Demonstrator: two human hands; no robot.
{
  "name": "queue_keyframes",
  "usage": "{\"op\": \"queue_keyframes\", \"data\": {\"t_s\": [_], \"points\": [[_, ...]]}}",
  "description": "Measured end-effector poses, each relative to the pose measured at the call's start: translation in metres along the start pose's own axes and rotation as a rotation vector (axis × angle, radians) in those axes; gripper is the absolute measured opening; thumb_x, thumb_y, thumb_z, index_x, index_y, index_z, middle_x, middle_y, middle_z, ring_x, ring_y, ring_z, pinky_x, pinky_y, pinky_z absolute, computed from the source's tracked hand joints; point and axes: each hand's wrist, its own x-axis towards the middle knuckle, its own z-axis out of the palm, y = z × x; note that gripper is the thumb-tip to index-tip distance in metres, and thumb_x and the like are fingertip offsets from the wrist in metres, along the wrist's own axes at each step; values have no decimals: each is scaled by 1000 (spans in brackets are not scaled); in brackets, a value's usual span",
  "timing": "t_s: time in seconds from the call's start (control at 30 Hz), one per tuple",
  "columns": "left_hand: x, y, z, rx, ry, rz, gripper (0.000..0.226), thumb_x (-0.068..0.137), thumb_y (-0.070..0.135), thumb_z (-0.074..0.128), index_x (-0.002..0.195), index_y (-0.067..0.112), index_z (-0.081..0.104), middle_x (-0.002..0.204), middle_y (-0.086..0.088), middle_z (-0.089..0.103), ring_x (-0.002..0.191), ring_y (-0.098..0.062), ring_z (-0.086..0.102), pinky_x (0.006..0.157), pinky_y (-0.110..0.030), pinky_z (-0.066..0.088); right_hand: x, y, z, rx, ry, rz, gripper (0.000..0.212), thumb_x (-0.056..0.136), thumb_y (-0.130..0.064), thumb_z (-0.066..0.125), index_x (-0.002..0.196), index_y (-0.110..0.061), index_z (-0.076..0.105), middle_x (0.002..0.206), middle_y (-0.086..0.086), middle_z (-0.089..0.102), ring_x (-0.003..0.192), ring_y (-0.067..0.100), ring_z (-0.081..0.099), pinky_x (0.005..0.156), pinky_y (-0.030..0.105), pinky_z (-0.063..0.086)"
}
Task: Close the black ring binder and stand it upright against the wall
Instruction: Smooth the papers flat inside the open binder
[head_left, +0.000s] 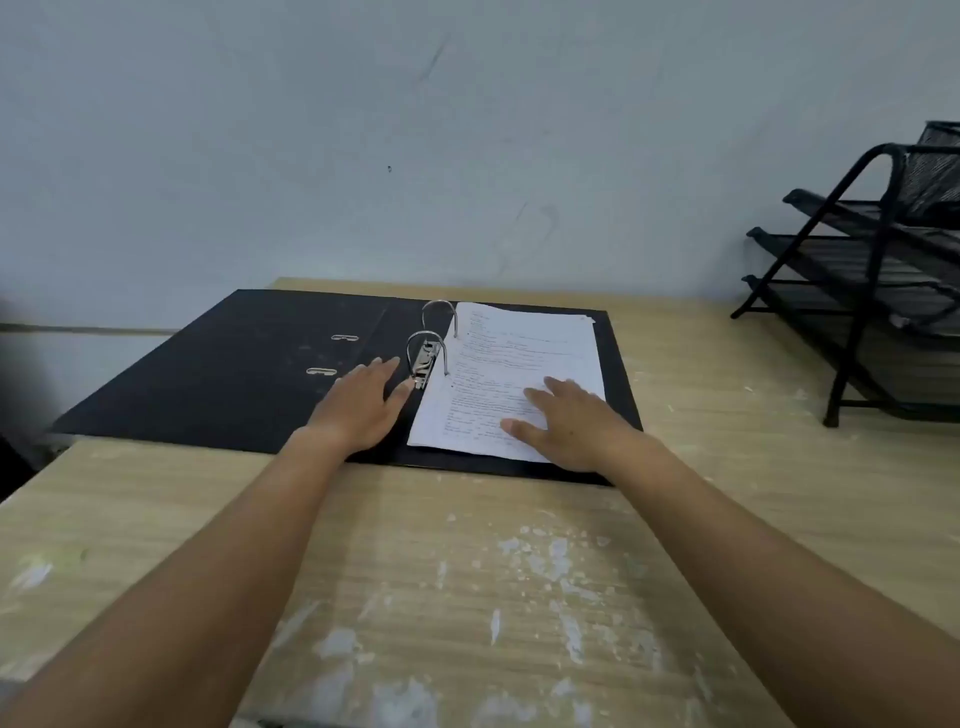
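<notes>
Left hand (358, 405) and right hand (566, 421) lie spread flat on the open black ring binder (234, 374)

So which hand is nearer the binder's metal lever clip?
Left. The left hand lies flat beside the lever clip, its fingers almost touching it. The right hand rests farther off on the papers.

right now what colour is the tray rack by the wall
Black, wire mesh on a black frame: the rack. Only the head view shows it.
</notes>
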Motion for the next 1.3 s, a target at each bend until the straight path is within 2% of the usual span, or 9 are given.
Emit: {"op": "queue_keyframes", "data": {"t_s": [0.13,0.37,0.47,0.6,0.73,0.9,1.07,1.3], "points": [[15,-4,5,81,-39,27,54,101,38,27,151,18,19,160,-10,18,148,-27,10,120,-48,6,8,0,10,-31,-17,23,77,95,-65,25,156,-22,11,165,8,1,151,29,-2,122,48,4],[36,-1,19,83,-9,60,51,101,37,27,148,16,27,158,-9,25,148,-28,10,120,-49,4,18,6,22,-40,16,38,78,93,-68,20,157,-27,3,164,8,-10,150,32,-14,121,49,-7],[42,-1,22,91,5,41,48,102,34,25,148,22,29,159,-7,23,149,-26,9,120,-48,3,20,10,25,-46,40,55,79,91,-71,19,156,-29,2,164,7,-11,150,32,-16,120,50,-10],[45,-3,24,108,14,38,47,102,32,22,149,26,28,159,-2,23,149,-24,9,120,-45,3,21,12,31,-55,92,64,80,90,-73,16,156,-32,3,165,4,-10,150,30,-15,119,53,-10],[45,-6,23,55,-2,25,44,103,34,25,146,28,34,156,0,31,149,-21,10,120,-42,1,22,14,34,-55,99,68,81,87,-76,14,156,-34,4,165,2,-9,150,30,-16,117,57,-11],[43,-3,24,42,2,10,44,102,36,25,145,31,34,156,-4,31,149,-20,11,120,-42,0,20,18,34,-49,108,63,81,87,-76,13,156,-34,3,165,0,-9,150,28,-16,118,56,-11],[36,13,32,93,30,-10,47,103,30,20,148,24,30,157,-8,27,149,-22,9,120,-45,2,16,31,32,-48,110,59,81,88,-76,13,156,-34,2,165,-3,-9,151,25,-16,119,53,-10],[32,35,48,125,19,-22,50,102,31,17,150,20,25,157,-3,29,149,-20,7,120,-45,2,2,58,30,-57,110,61,80,88,-75,13,156,-34,2,165,-4,-9,151,23,-15,119,52,-9]]}}
